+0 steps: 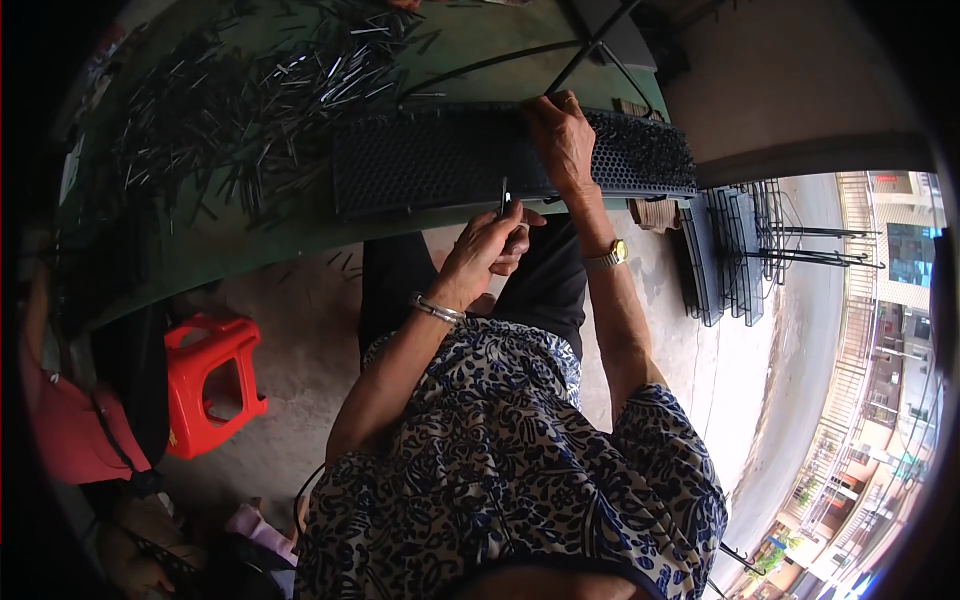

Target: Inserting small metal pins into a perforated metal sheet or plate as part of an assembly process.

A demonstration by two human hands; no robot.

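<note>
A long black panel [430, 160] with rows of small round holes lies along the near edge of the green table, above my lap. Its right part bristles with dark upright pieces [650, 150]. My right hand [565, 145] is over the panel, with bent fingertips pressed together at the far edge; what they pinch, if anything, is hidden. In front of the panel's near edge, my left hand [490, 245] is closed around a thin, short strip [506, 192] that sticks up past the fingers with a bright glint. More pieces in that palm cannot be made out.
Many loose dark strips [270, 100] cover the green table [240, 240] on the left. Black rods [590, 45] cross behind the panel. A red plastic stool [215, 380] stands on the floor at left, near another person's red clothing [75, 425]. Black racks [730, 250] stand right.
</note>
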